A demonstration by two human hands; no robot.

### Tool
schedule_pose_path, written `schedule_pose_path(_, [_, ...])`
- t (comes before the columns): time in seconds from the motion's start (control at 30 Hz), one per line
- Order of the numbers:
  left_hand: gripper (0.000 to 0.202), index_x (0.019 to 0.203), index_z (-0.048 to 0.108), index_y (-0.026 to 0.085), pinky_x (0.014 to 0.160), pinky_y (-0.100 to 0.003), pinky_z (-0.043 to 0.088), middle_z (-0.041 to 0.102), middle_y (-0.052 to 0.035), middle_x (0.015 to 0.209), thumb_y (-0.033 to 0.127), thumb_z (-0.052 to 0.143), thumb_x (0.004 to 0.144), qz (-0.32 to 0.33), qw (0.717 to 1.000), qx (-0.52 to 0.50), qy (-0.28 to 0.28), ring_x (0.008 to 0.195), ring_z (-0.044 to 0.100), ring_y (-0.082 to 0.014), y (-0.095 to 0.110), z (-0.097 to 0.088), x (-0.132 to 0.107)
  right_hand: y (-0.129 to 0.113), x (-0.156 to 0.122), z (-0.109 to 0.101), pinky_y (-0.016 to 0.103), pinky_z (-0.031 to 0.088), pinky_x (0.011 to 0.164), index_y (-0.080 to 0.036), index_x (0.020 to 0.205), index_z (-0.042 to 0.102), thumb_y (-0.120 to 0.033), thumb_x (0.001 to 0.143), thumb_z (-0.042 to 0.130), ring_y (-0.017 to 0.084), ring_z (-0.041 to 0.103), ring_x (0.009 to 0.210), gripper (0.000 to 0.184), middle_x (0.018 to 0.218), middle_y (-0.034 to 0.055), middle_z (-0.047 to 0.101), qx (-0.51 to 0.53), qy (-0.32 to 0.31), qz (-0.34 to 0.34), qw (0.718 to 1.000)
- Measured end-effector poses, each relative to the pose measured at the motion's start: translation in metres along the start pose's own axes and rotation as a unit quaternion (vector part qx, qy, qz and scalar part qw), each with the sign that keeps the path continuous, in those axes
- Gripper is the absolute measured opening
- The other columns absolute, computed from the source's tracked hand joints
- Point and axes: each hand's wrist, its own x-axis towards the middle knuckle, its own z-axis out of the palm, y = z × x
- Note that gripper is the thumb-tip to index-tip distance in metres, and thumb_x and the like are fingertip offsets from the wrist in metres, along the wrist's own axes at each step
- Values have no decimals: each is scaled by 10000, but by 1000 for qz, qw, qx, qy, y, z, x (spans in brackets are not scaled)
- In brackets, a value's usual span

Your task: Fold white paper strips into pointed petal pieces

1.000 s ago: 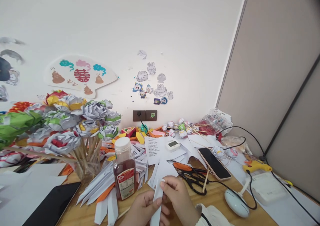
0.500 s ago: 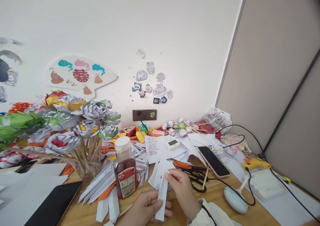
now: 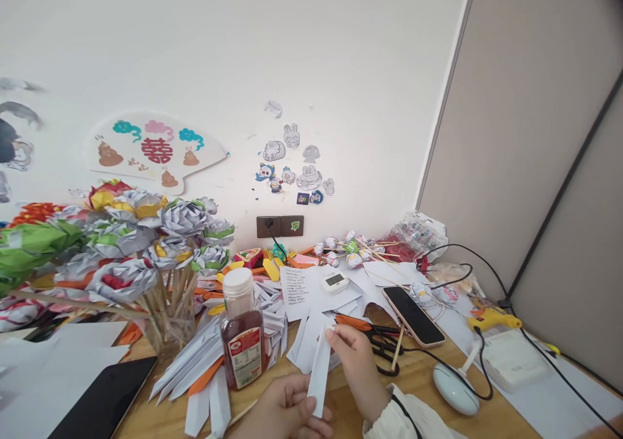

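A narrow strip of folded white paper (image 3: 319, 375) slants upright between my hands at the front of the table. My left hand (image 3: 287, 408) grips its lower end, thumb on top and fingers behind. Near the upper end, my right hand (image 3: 351, 355) pinches the strip's edge between thumb and fingers. To the left stands a bottle of red-brown liquid with a white cap (image 3: 242, 338). Many folded white paper pieces (image 3: 189, 367) lie around it, a few of them orange. Black-handled scissors (image 3: 387, 347) rest just right of my right hand.
Paper flowers on sticks (image 3: 131, 277) fill a clear container at left, beside a black tablet (image 3: 109, 397). Behind my hands lie a handwritten sheet (image 3: 298, 293) and a white timer (image 3: 335, 283). A phone (image 3: 413, 316), a yellow glue gun (image 3: 494, 319) and cables occupy the right.
The view has shifted slightly. Both hands keep their hold on the paper strip, and its lower end sits a little higher and further right.
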Motion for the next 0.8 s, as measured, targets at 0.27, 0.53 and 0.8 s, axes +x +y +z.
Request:
schedule_pose_path(0.27, [396, 615, 494, 156, 517, -263, 443, 606, 11, 526, 538, 584, 557, 26, 997, 58, 38, 534, 594, -159, -9, -2, 5, -3, -8, 8, 207, 300, 485, -141, 533, 495, -378, 705, 507, 95, 368, 502, 293, 503, -40, 408, 62, -72, 23, 995])
schedule_pose_path(0.53, [410, 641, 494, 145, 497, -263, 437, 629, -22, 533, 540, 574, 565, 29, 997, 53, 49, 495, 591, -158, -5, 2, 2, 0, -13, 12, 227, 367, 561, -105, 689, 589, -324, 617, 624, 122, 464, 592, 232, 613, 4, 538, 103, -163, 66, 979])
schedule_pose_path(0.8, [406, 594, 481, 159, 472, -244, 409, 580, 11, 517, 553, 571, 554, 37, 996, 68, 48, 484, 558, -143, -6, 2, 4, -3, -14, 11, 223, 365, 518, -110, 607, 591, -392, 690, 536, 117, 471, 527, 300, 543, 6, 542, 85, -122, 77, 986])
